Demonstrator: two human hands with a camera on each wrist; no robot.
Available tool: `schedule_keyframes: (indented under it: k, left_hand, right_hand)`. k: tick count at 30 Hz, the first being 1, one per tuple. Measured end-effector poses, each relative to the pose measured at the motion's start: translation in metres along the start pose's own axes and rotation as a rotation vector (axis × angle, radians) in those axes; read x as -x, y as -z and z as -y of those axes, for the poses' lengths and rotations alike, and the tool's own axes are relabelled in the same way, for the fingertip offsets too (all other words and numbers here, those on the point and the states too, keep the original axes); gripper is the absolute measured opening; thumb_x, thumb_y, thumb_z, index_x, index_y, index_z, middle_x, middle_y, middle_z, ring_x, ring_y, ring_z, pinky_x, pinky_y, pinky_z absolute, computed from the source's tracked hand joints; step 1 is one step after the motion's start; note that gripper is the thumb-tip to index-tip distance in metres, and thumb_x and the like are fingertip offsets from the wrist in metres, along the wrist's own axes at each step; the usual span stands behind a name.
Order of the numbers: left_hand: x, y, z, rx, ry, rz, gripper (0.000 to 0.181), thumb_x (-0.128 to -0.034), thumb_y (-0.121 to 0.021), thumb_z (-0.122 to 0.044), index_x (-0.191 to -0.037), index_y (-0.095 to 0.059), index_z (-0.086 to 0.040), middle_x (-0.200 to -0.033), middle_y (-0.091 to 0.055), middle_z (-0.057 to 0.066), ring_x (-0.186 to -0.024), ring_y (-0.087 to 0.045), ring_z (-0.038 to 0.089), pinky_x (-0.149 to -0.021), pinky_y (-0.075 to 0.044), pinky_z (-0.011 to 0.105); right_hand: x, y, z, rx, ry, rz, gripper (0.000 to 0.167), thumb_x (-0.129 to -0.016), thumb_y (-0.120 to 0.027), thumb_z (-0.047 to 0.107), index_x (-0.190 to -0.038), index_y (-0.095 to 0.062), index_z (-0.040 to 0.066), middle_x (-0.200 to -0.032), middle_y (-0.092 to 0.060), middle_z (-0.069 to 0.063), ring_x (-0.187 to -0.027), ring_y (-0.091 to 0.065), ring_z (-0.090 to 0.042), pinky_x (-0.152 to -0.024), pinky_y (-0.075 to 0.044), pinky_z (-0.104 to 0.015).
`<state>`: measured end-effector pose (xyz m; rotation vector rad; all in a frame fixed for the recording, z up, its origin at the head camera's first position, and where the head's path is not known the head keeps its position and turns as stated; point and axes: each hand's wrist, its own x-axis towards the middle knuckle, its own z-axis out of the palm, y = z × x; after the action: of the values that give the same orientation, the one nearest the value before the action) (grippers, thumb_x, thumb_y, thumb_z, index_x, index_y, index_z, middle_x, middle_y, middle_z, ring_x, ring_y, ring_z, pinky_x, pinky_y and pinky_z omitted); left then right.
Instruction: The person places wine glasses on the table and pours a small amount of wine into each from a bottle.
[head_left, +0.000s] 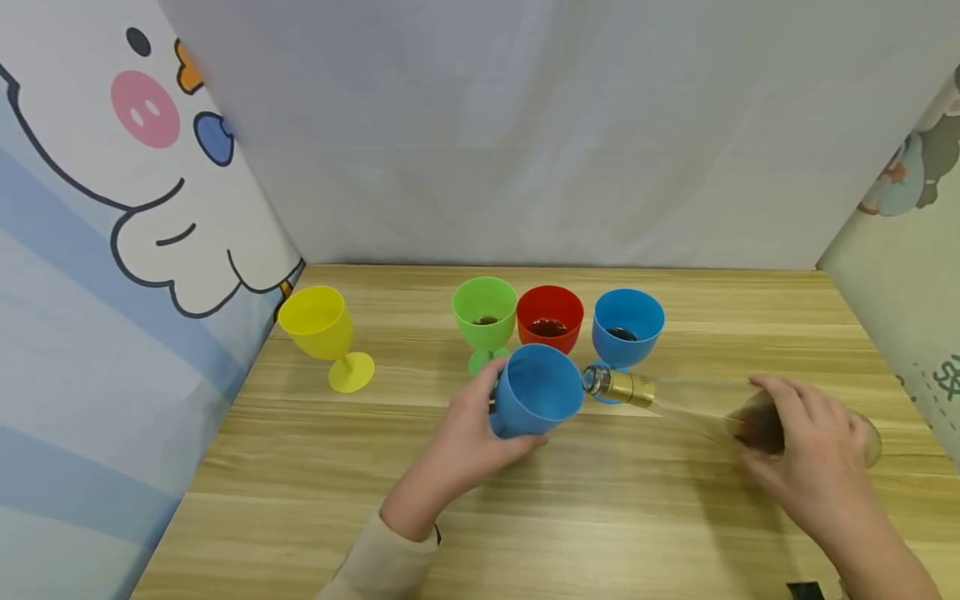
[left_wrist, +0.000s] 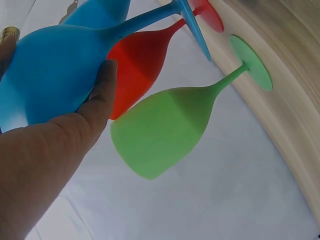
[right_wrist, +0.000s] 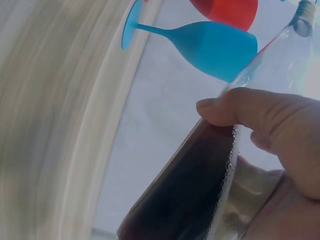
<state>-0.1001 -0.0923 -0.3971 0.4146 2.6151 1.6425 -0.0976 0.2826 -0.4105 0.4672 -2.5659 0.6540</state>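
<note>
L hand (head_left: 474, 427) & R hand (head_left: 813, 433) well apart, each curled in grip

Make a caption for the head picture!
Left hand holds a blue goblet, right hand a tilted bottle near its rim.

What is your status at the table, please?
Left hand gripping nearer blue goblet. Right hand holding tilted bottle, mouth by goblet's rim. No obstruction visible between them.

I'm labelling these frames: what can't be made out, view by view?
- Head: what the black object is; cut off by the bottom edge.
- Head: part of the bottle, hidden by the right hand.
- Head: stem of the red goblet, hidden by the held blue goblet.
- Left wrist: inside of the held blue goblet, hidden by its wall.
</note>
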Motion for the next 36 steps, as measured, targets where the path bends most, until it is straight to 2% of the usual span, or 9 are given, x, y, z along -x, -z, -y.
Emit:
schedule_keyframes:
  k: [5, 12, 26, 36]
  left_hand:
    - [0.001, -0.001, -0.002, -0.001, 0.006, 0.004, 0.088, -0.0756, -0.092, -0.013, -0.149, -0.043, -0.014, -0.141, -0.054, 0.002, -0.126, -0.052, 0.026, -0.095, -0.051, 0.047]
    - [0.001, -0.001, -0.002, -0.006, 0.0, 0.013, 0.088, -0.0755, -0.092, -0.014, -0.149, -0.043, -0.014, -0.142, -0.053, 0.0, -0.127, -0.051, 0.025, -0.095, -0.051, 0.046]
    - [0.001, -0.004, 0.001, -0.011, -0.012, 0.032, 0.088, -0.0758, -0.092, -0.014, -0.149, -0.043, -0.014, -0.142, -0.053, 0.0, -0.127, -0.051, 0.023, -0.096, -0.051, 0.045]
    - [0.001, -0.003, -0.002, -0.014, -0.02, 0.035, 0.088, -0.075, -0.092, -0.014, -0.149, -0.043, -0.014, -0.142, -0.054, 0.0, -0.127, -0.052, 0.024, -0.097, -0.05, 0.046]
  right_hand:
    - [-0.001, 0.003, -0.002, 0.036, 0.019, -0.02, 0.1, -0.04, -0.093, -0.015, -0.131, -0.056, 0.005, -0.122, -0.053, -0.027, -0.109, -0.045, -0.055, -0.085, -0.025, -0.074]
    - [-0.005, 0.007, -0.001, 0.081, 0.061, -0.06, 0.094, -0.042, -0.085, -0.018, -0.129, -0.057, 0.004, -0.119, -0.054, -0.029, -0.104, -0.046, -0.055, -0.083, -0.027, -0.072]
    - [-0.015, 0.018, -0.001, 0.186, 0.135, -0.083, 0.098, -0.038, -0.086, -0.02, -0.128, -0.056, 0.005, -0.12, -0.052, -0.029, -0.104, -0.044, -0.056, -0.084, -0.028, -0.072]
    - [-0.018, 0.025, -0.001, 0.196, 0.13, -0.069, 0.101, -0.037, -0.087, -0.021, -0.129, -0.055, 0.006, -0.123, -0.051, -0.03, -0.109, -0.042, -0.056, -0.086, -0.025, -0.072]
